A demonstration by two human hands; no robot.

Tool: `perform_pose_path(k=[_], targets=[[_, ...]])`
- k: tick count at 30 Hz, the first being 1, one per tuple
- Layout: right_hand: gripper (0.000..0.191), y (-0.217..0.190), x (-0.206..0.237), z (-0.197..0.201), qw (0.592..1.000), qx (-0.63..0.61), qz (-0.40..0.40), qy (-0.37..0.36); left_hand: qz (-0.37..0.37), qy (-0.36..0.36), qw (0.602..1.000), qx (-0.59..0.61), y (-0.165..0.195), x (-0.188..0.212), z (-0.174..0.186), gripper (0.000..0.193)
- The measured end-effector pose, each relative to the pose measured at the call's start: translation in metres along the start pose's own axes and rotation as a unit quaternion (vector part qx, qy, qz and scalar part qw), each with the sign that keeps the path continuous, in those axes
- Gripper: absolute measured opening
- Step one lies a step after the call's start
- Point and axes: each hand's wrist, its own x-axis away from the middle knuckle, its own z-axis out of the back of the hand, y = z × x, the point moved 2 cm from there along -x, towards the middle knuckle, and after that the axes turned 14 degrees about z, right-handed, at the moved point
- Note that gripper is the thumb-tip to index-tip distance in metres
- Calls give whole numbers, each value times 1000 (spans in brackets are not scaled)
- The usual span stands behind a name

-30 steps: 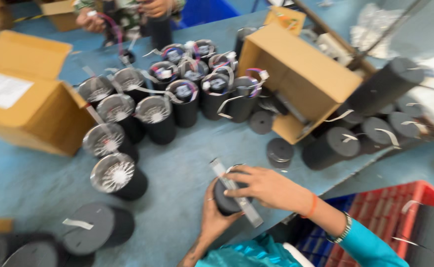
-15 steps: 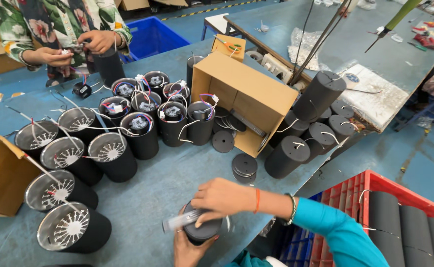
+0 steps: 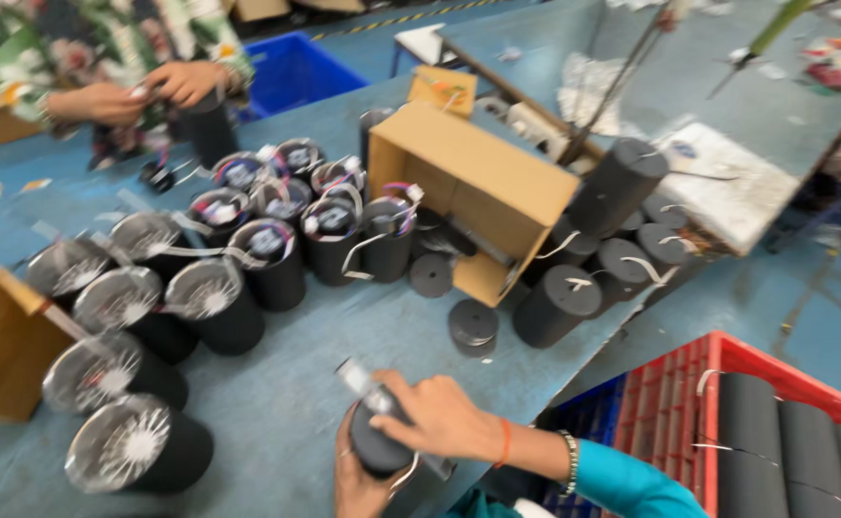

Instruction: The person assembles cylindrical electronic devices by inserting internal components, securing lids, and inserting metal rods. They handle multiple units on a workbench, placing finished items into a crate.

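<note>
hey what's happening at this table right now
A person at a blue table holds a black cylinder in the left hand, while the right hand presses a strip of tape onto its top. More black cylinders, some with finned metal faces, stand in rows on the table beside an open cardboard box. Across the table, another person's hands work on another cylinder. A red crate at the right holds more.
</note>
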Motion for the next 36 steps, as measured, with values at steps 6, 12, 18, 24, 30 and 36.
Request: perform_pose_path(k=[6, 12, 18, 24, 30, 36], targets=[[54, -7, 5, 24, 988, 32, -15, 151, -80, 54, 988, -123, 4, 7, 9, 118], [49, 41, 13, 33, 962, 173, -155, 141, -52, 86, 983, -154, 4, 12, 13, 121], [50, 96, 46, -28, 955, 152, -244, 66, -19, 178, 971, -157, 3, 23, 52, 120], [57, 129, 61, -90, 956, 83, -279, 41, -21, 340, 928, -150, 5, 53, 106, 118], [57, 127, 50, -118, 959, 22, -240, 151, -21, 430, 892, -138, 8, 95, 137, 112], [54, 130, 35, -124, 936, -151, -219, 232, -46, 587, 788, -178, 15, 123, 145, 114]])
